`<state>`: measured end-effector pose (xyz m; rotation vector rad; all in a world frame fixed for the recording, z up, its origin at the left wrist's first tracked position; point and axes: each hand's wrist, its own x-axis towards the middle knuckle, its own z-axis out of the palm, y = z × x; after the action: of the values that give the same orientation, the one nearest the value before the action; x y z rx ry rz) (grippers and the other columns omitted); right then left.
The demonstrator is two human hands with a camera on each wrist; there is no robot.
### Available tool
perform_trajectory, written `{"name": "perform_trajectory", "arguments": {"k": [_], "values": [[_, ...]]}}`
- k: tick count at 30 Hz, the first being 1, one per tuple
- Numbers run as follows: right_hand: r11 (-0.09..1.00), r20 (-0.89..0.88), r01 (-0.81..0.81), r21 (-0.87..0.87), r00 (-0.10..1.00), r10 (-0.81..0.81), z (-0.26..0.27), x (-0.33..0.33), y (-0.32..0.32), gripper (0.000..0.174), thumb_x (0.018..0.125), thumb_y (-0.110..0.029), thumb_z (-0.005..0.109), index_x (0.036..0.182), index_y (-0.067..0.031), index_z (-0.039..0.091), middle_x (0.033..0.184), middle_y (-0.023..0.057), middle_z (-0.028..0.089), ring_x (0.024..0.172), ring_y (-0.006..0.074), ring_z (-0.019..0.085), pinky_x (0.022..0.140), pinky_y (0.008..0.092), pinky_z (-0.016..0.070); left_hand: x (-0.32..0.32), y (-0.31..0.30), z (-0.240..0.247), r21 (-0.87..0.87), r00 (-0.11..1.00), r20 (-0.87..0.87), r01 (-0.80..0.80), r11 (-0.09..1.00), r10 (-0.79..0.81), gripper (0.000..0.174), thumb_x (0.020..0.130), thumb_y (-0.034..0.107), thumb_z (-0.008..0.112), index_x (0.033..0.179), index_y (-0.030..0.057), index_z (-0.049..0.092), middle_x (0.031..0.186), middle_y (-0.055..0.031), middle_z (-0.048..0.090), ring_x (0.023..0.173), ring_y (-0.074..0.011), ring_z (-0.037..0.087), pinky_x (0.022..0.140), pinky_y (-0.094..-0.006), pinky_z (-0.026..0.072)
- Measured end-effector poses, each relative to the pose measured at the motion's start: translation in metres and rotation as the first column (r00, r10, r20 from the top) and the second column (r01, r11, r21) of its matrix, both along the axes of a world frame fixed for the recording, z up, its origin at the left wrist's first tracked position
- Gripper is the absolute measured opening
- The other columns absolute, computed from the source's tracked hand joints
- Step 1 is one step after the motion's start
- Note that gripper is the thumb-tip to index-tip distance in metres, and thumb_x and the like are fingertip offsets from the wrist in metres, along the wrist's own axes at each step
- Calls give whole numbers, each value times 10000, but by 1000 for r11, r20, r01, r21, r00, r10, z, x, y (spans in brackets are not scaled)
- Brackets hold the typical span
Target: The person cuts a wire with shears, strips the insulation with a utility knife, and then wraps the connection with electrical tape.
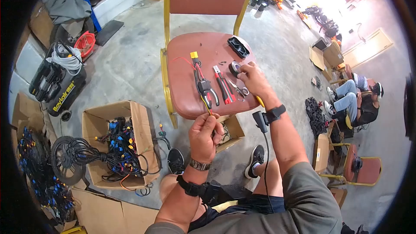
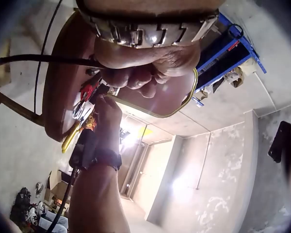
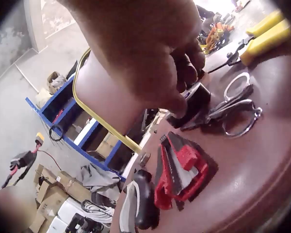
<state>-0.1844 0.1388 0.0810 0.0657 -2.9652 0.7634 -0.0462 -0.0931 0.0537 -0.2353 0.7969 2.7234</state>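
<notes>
My left hand (image 1: pixel 203 134) is at the front edge of a brown padded chair seat (image 1: pixel 182 99), pinching the end of a thin wire lead (image 1: pixel 209 109). That lead runs up to a black module with red wires (image 1: pixel 203 86) and a yellow connector (image 1: pixel 194 55) on the seat. Over the seat's right side, my right hand (image 1: pixel 255 78) grips a roll of black tape (image 1: pixel 234 68) between thumb and fingers. Scissors (image 3: pixel 237 109) lie beside the tape. Nearby are a red-and-black-handled tool (image 1: pixel 225 89) and yellow-handled pliers (image 3: pixel 266 39), partly hidden by my right wrist in the head view.
A black plastic shell (image 1: pixel 238 47) lies at the seat's back right. Left of the chair stands a cardboard box (image 1: pixel 141 136) with bundled cables; another open box (image 1: pixel 234 132) is under the seat's front. A person (image 1: pixel 368 108) sits far right. Blue shelving (image 1: pixel 89 0) stands behind.
</notes>
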Motion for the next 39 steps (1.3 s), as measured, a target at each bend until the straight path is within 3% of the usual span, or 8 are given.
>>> {"name": "perform_trajectory", "arguments": {"k": [2, 5, 8, 14, 19, 22, 27, 39], "values": [[954, 40, 6, -299, 999, 7, 23, 20, 7, 230, 884, -122, 635, 1085, -21, 686, 1075, 141, 643, 1033, 267, 621, 909, 368, 482, 0, 3, 0, -40, 998, 29, -56, 998, 57, 136, 960, 132, 647, 1049, 31, 638, 716, -38, 611, 480, -55, 414, 438, -195, 308], [468, 145, 53, -882, 976, 162, 28, 71, 21, 258, 911, -125, 650, 1131, 9, 663, 1144, 116, 659, 1093, 218, 613, 947, 361, 480, 1, 5, -4, -113, 997, -6, -83, 990, 83, 188, 911, 86, 704, 1073, 18, 636, 789, -49, 657, 509, -37, 448, 439, -172, 299], [68, 47, 25, -997, 937, 345, 32, 125, 6, 318, 932, -148, 661, 1187, 38, 623, 1203, 107, 648, 1148, 209, 598, 998, 374, 468, 8, 11, 13, -107, 999, -13, -46, 993, 45, 245, 878, 56, 735, 1101, 16, 641, 895, -69, 703, 571, -31, 508, 447, -163, 314], [-218, 62, 159, -963, 917, 395, -15, 183, 5, 379, 949, -114, 630, 1290, 29, 546, 1226, 123, 630, 1142, 217, 606, 984, 385, 490, 26, 28, -8, -239, 978, -77, 172, 956, -195, 393, 835, 12, 765, 1206, -13, 638, 1037, -77, 719, 821, -71, 632, 537, -185, 433], [103, 110, 82, -991, 947, 301, 0, 190, 23, 440, 939, -27, 586, 1368, -35, 487, 1261, 76, 594, 1114, 167, 601, 870, 302, 535, 35, 43, -2, -359, 977, -143, 96, 928, -156, 378, 834, 2, 766, 1178, -70, 625, 1029, -99, 711, 895, -143, 672, 793, -262, 547], [294, 113, 29, -955, 955, 273, -6, 192, 35, 412, 946, -24, 598, 1348, -44, 512, 1175, 25, 619, 1035, 113, 614, 817, 252, 532, 45, 57, -5, -466, 960, -193, 91, 880, -201, 377, 846, 33, 764, 1186, -50, 627, 1031, -86, 703, 833, -122, 626, 732, -242, 490], [181, 158, 105, -978, 939, 307, -26, 206, 59, 294, 958, -60, 584, 1247, -10, 587, 968, 11, 672, 845, 85, 632, 729, 234, 512, 54, 71, -11, -532, 946, -189, 126, 837, -263, 366, 876, 74, 715, 1225, 4, 632, 995, -43, 694, 552, -9, 440, 458, -175, 305], [174, 232, 176, -969, 892, 387, -23, 214, 80, 227, 940, -117, 591, 1135, -12, 641, 890, 12, 684, 767, 61, 614, 678, 229, 501, 50, 77, -18, -652, 872, -210, 212, 728, -442, 265, 854, 8, 677, 1119, -9, 678, 946, -48, 689, 549, -41, 459, 470, -215, 333]]}}
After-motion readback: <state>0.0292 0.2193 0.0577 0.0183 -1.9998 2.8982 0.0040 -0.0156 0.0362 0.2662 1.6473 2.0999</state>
